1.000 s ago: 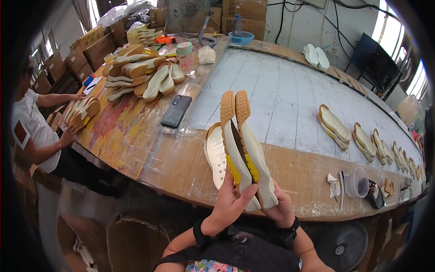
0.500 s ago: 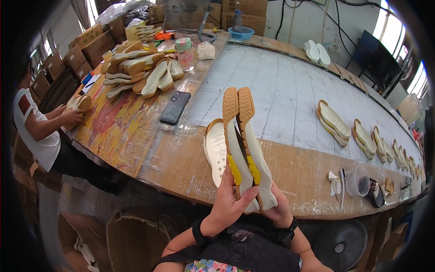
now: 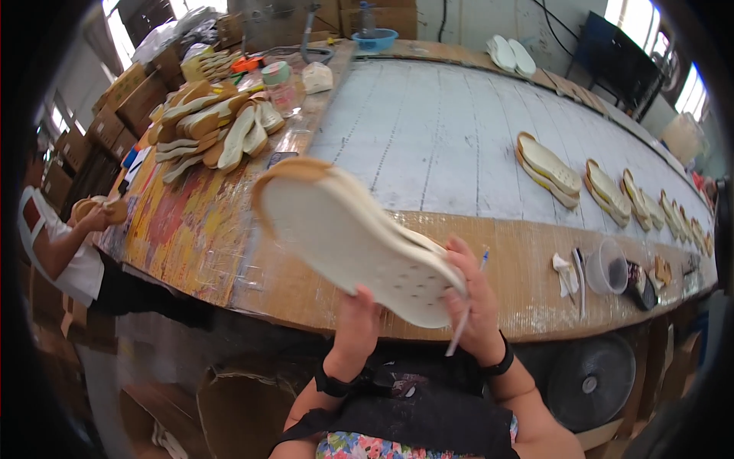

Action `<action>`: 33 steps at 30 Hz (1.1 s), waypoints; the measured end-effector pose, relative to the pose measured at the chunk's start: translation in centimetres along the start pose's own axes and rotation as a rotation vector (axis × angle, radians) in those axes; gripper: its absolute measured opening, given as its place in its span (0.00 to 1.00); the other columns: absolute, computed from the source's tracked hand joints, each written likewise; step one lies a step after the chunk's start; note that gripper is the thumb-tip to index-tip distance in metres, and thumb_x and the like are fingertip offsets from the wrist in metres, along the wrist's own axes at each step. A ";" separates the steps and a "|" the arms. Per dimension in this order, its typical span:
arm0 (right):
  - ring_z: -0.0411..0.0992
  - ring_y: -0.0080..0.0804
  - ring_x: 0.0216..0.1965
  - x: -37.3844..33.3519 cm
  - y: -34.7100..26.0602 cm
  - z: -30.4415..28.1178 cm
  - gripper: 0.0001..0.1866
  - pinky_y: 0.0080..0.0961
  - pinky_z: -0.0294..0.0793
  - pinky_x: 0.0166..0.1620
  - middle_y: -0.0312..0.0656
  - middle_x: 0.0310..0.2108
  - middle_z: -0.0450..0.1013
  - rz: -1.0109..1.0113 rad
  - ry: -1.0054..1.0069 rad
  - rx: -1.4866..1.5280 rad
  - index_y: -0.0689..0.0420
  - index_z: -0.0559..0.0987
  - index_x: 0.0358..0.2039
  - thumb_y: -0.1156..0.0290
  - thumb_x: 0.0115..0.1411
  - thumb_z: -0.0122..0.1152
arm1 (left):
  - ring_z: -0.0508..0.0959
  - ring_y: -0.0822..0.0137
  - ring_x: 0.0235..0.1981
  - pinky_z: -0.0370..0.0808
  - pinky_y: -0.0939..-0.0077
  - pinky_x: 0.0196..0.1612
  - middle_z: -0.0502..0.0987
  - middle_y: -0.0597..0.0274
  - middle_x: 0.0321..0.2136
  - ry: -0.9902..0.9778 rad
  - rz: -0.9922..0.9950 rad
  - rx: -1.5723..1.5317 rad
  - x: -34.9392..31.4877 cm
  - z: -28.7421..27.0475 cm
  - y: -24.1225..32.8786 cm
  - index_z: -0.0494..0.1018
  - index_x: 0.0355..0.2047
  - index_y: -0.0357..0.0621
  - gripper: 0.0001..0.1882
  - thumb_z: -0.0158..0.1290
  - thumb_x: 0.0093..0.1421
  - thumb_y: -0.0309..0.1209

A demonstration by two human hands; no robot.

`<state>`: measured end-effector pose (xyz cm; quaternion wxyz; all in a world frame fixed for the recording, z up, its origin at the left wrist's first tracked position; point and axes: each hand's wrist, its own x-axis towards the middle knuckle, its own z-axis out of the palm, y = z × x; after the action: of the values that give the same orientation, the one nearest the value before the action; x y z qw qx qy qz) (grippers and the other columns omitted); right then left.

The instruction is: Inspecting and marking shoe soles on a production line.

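Above the front edge of the table I hold a cream shoe sole (image 3: 344, 237) with a tan toe rim. It is tilted, its inner face with small holes toward me, and slightly blurred. Another sole edge shows along its far side; how many are stacked I cannot tell. My right hand (image 3: 475, 306) is closed round the holed end. The same hand also holds a thin white pen-like stick (image 3: 457, 336) with a blue tip. My left hand (image 3: 357, 325) supports the lower edge, its fingers partly behind the sole.
A heap of soles (image 3: 206, 126) lies at far left, near a pink jar (image 3: 281, 88). Paired soles (image 3: 550, 170) line the right side. A clear cup (image 3: 606, 271), brush and dark shoe-like item stand at front right. A co-worker (image 3: 65, 237) handles soles at left.
The two upright soles have given way to a tilted sole showing its inner face. The pen-like stick now shows in my right hand. The sole lying on the cardboard is no longer seen there.
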<state>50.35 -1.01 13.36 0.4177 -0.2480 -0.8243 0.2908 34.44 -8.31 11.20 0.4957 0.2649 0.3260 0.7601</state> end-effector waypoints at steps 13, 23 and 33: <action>0.64 0.41 0.48 -0.9 -1.3 0.7 0.43 0.31 0.62 0.50 0.50 0.52 0.61 0.042 -0.143 0.466 0.60 0.61 0.54 0.61 0.39 0.71 | 0.66 0.59 0.50 0.64 0.61 0.53 0.64 0.56 0.49 -0.119 -0.112 -0.252 1.2 -4.2 0.6 0.56 0.54 0.41 0.26 0.39 0.61 0.45; 0.69 0.38 0.40 0.4 -1.1 2.0 0.25 0.28 0.68 0.43 0.48 0.43 0.70 0.051 -0.090 0.402 0.61 0.69 0.48 0.70 0.49 0.63 | 0.70 0.55 0.47 0.67 0.63 0.50 0.67 0.48 0.47 -0.010 -0.290 0.055 2.2 -2.9 3.1 0.57 0.53 0.36 0.28 0.39 0.59 0.45; 0.74 0.27 0.34 5.4 0.7 0.8 0.21 0.22 0.74 0.37 0.48 0.34 0.74 0.361 0.004 0.741 0.65 0.68 0.48 0.72 0.53 0.56 | 0.74 0.60 0.39 0.72 0.69 0.41 0.71 0.50 0.40 0.017 -0.393 0.234 1.5 -1.3 2.6 0.60 0.49 0.34 0.26 0.38 0.57 0.43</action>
<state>46.98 2.79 15.40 0.4224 -0.2220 -0.6061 0.6363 31.44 -7.95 12.50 0.5972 0.2458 0.4615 0.6082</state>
